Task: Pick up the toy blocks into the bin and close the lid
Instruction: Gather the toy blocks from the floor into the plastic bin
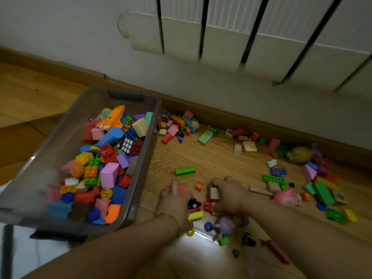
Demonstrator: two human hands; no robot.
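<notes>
Toy blocks (pixel 185 171): scattered on wooden floor (pixel 217 158), right of the bin.
Bin (pixel 128 95): clear, open-topped, partly filled with blocks, at left.
Left hand (pixel 175 200): fingers curled round pink block (pixel 182 187).
Right hand (pixel 229 195): gripping pale wooden block (pixel 213 193).
Radiator (pixel 221 37): on the wall behind.

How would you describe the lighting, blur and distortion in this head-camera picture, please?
Head view: dim overall, with one bright glare patch on the floor near the wrists; the near corner of the bin is blurred; the radiator fins splay from wide-angle distortion; the left hand, gripping a pink block, and right hand, gripping a wooden block, look slightly soft.
</notes>
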